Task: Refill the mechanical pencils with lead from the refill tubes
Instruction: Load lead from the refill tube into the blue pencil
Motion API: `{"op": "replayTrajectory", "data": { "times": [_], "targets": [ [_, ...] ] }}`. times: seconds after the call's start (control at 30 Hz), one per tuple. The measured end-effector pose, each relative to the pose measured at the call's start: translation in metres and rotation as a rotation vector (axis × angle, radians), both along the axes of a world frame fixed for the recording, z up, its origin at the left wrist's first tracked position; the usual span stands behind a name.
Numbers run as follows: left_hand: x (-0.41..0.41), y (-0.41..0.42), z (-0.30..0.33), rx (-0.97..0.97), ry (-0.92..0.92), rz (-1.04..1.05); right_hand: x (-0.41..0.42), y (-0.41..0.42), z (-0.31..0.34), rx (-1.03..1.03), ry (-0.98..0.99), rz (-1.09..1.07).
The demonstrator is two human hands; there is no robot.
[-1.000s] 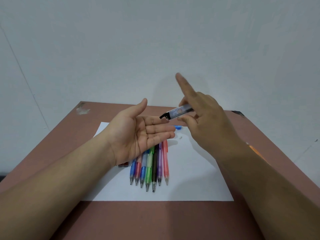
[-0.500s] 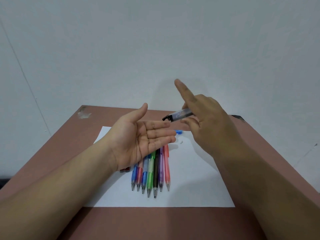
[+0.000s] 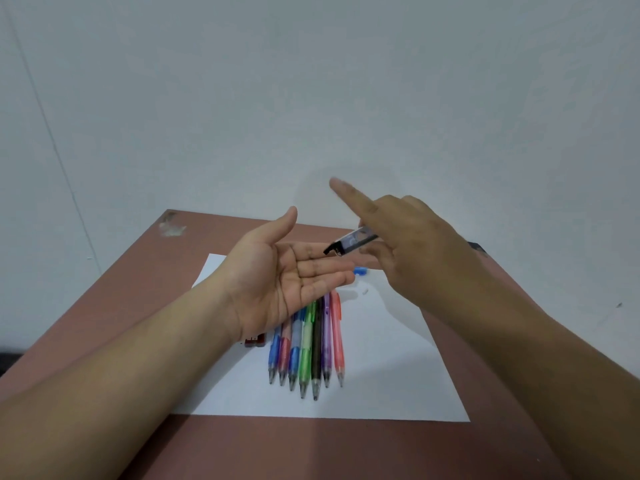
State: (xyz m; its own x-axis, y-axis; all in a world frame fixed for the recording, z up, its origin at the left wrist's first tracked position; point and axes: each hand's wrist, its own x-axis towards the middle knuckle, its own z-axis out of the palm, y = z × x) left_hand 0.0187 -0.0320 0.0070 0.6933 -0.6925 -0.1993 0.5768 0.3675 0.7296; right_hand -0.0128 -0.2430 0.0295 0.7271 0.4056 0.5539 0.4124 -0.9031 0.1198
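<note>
Clear-and-black refill tube (image 3: 350,244) is pinched in the right hand (image 3: 412,251), index finger raised, black end tipped toward the left hand (image 3: 277,278), which lies flat, palm up, holding nothing I can see. Looks like shaking lead out, so early on, I'd judge: no pencil opened yet, all left to fill. Below the left hand, 7 mechanical pencils (image 3: 306,344) lie side by side on white paper (image 3: 398,368), tips toward the person. By the left wrist, a red refill tube (image 3: 255,340), partly hidden. 1 blue cap (image 3: 360,270) and 1 white bit (image 3: 364,291) just past the fingertips. Brown worktop (image 3: 294,448) underneath.

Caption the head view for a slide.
Right hand tips lead refill tube over open left palm, above seven mechanical pencils.
</note>
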Motion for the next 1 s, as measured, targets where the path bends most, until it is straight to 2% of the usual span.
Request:
{"op": "replayTrajectory", "data": {
  "times": [0.37, 0.47, 0.6, 0.7, 0.83, 1.0],
  "targets": [
    [-0.001, 0.000, -0.001, 0.010, 0.001, 0.028, -0.002, -0.006, -0.005, -0.064, -0.067, 0.033],
    [-0.002, -0.001, -0.001, 0.014, 0.005, 0.021, -0.001, -0.002, -0.003, -0.069, -0.058, -0.063],
    [-0.002, -0.001, 0.000, 0.021, 0.012, 0.048, -0.003, -0.010, -0.005, -0.035, -0.092, 0.039],
    [-0.002, -0.001, 0.000, 0.014, 0.018, 0.042, -0.003, -0.006, -0.002, -0.004, -0.050, -0.035],
    [-0.002, -0.001, 0.000, 0.010, 0.013, 0.035, -0.002, -0.012, -0.005, -0.017, -0.062, 0.036],
    [-0.003, -0.001, 0.000, 0.015, 0.021, 0.045, -0.005, -0.009, 0.001, 0.000, -0.053, 0.000]
  ]
}}
